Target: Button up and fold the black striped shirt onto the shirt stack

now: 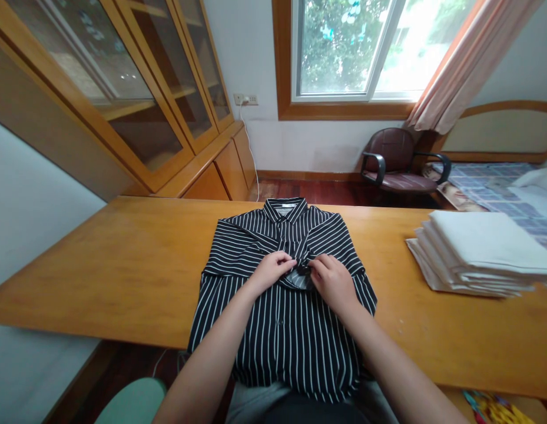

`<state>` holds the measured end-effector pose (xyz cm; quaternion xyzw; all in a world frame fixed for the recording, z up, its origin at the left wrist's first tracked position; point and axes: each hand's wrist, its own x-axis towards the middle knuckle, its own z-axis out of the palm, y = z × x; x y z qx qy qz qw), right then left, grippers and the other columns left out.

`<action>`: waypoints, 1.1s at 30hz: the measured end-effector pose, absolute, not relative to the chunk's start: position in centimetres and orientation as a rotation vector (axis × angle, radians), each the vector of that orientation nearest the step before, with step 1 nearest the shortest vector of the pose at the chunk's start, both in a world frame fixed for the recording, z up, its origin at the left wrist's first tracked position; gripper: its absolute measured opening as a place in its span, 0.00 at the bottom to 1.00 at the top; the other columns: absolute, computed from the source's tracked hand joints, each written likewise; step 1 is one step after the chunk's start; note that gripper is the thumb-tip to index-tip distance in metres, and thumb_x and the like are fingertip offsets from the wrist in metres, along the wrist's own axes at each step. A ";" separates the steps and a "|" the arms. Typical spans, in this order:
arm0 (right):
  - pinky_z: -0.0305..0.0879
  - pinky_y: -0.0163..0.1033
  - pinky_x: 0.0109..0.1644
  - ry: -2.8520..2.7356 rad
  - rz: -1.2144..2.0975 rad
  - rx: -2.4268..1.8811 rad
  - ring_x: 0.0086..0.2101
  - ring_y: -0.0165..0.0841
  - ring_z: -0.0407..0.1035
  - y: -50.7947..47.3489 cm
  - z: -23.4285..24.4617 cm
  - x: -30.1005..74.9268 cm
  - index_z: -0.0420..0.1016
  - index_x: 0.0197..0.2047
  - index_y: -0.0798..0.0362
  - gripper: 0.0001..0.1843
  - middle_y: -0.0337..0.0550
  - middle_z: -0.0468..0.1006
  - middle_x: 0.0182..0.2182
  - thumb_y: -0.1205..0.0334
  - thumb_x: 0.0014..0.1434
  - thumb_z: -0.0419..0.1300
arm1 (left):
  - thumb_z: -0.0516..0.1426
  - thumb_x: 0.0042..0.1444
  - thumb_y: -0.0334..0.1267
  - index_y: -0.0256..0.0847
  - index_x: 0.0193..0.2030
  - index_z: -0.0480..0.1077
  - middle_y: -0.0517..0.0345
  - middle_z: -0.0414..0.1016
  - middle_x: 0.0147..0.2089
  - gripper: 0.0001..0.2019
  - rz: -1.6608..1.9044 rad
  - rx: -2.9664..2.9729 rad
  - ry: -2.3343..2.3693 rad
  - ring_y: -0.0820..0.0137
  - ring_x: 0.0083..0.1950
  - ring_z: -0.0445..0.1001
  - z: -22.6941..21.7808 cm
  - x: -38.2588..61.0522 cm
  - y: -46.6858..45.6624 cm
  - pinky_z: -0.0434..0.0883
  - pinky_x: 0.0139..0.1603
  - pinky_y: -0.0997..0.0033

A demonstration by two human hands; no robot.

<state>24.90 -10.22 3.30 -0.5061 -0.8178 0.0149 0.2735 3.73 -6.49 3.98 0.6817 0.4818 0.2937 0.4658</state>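
A black shirt with thin white stripes (pixel 282 306) lies face up on the wooden table (pixel 123 265), collar away from me, its lower part hanging over the near edge. Both sleeves are crossed over the chest. My left hand (pixel 269 270) and my right hand (pixel 331 278) meet at the middle of the chest. Their fingers are curled and pinch the fabric where the sleeve ends overlap.
A stack of folded white cloths (pixel 476 253) sits on the table at the right. Behind the table are a dark red armchair (pixel 399 162), a bed (pixel 511 188), a window and glass-door wooden cabinets (pixel 145 100). A pale green stool (pixel 132 403) stands at lower left.
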 end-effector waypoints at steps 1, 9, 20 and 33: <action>0.66 0.42 0.46 -2.168 0.097 -1.344 0.40 0.38 0.69 -10.1 3.1 25.1 0.76 0.42 0.51 0.10 0.46 0.77 0.39 0.73 0.62 0.57 | 0.57 0.59 0.50 0.38 0.34 0.75 0.59 0.73 0.30 0.16 0.706 1.625 1.167 0.69 0.33 0.71 3.8 4.2 -6.4 0.67 0.36 0.70; 0.70 0.46 0.49 -2.020 0.344 -1.181 0.43 0.39 0.70 -10.3 0.3 25.2 0.75 0.41 0.51 0.13 0.46 0.79 0.41 0.77 0.61 0.54 | 0.61 0.55 0.51 0.37 0.33 0.73 0.64 0.65 0.25 0.16 0.836 1.270 1.129 0.75 0.26 0.63 1.0 6.3 -6.1 0.59 0.27 0.77; 0.72 0.43 0.48 -1.917 0.374 -1.101 0.43 0.37 0.73 -10.4 -0.2 25.1 0.76 0.42 0.48 0.13 0.45 0.78 0.41 0.73 0.64 0.53 | 0.61 0.56 0.41 0.38 0.35 0.76 0.57 0.73 0.38 0.08 0.855 1.608 1.122 0.70 0.37 0.72 1.0 6.2 -6.8 0.68 0.40 0.71; 0.70 0.41 0.44 -1.781 0.452 -1.209 0.37 0.36 0.72 -10.4 -0.1 25.3 0.71 0.41 0.50 0.05 0.43 0.76 0.36 0.69 0.65 0.56 | 0.62 0.53 0.33 0.40 0.39 0.75 0.59 0.71 0.40 0.07 0.883 1.813 1.136 0.75 0.31 0.68 0.5 6.7 -7.6 0.68 0.35 0.73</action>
